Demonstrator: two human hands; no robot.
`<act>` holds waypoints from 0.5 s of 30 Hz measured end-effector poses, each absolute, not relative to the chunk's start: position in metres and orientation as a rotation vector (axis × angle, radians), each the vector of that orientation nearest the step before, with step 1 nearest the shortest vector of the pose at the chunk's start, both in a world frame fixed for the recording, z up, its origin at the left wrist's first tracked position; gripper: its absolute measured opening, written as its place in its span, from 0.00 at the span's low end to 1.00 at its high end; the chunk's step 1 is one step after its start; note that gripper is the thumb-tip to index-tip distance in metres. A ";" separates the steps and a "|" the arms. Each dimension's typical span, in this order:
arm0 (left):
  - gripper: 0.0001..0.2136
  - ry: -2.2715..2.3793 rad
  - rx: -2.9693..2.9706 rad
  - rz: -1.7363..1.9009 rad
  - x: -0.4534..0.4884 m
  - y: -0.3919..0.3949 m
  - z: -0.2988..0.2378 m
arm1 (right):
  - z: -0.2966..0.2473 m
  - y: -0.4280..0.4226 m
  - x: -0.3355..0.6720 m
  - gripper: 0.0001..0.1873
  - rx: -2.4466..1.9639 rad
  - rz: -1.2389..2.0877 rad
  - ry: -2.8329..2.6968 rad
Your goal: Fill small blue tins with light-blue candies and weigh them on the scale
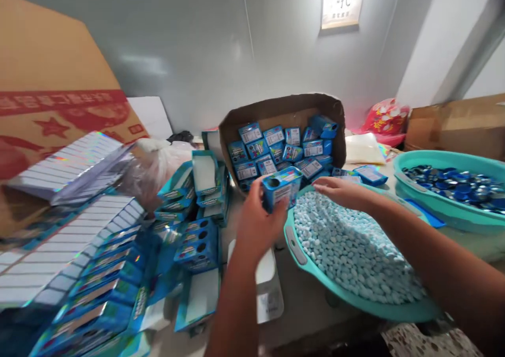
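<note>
My left hand [262, 222] grips a small blue printed box [282, 186] with a dark round hole in its top face, held up in front of the carton. Over the far side of a teal basin [315, 273] my right hand [339, 191] is stretched out flat, fingers pointing at the box. Pale blue-white pellets, like small candies [355, 246], fill that basin. No object shows in the right hand, though its palm side is hidden. Behind both hands a brown carton [282, 112] lies tilted with several similar blue boxes [276, 151] inside.
A white scale [270, 294] sits below my left forearm. Stacked blue boxes [197, 244] and flat white-edged packaging [79, 241] crowd the left. At right stands another teal basin [453, 209] holding shiny blue pieces [457, 186]. A large cardboard box [51, 67] rises at far left.
</note>
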State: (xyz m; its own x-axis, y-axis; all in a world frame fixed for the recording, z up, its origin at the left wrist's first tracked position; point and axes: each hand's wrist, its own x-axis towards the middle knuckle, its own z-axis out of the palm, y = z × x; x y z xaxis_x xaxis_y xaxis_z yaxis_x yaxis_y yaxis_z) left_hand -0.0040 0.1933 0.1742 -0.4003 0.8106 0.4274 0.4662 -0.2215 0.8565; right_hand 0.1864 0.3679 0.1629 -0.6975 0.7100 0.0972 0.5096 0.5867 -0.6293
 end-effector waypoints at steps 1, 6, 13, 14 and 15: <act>0.22 1.682 1.477 1.640 -0.020 0.179 0.176 | 0.160 0.363 0.185 0.24 -0.962 0.774 -2.635; 0.25 1.609 1.302 1.455 -0.075 0.127 0.164 | 0.162 0.342 0.181 0.33 -0.891 0.506 -3.001; 0.20 1.837 1.360 1.031 -0.090 0.117 0.132 | 0.166 0.340 0.183 0.23 -0.775 0.493 -3.085; 0.21 1.839 1.353 0.985 -0.092 0.117 0.131 | 0.166 0.341 0.183 0.20 -0.761 0.501 -3.067; 0.23 1.825 1.347 0.970 -0.094 0.117 0.131 | 0.166 0.342 0.184 0.17 -0.748 0.513 -3.043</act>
State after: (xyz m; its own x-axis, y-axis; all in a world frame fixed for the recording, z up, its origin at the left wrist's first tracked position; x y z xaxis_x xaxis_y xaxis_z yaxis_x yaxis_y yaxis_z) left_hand -0.0941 0.1168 0.1306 -0.2502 0.9649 -0.0797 0.4734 0.1937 0.8593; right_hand 0.1839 0.3419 0.1656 -0.8886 0.4458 -0.1082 0.4566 0.8370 -0.3016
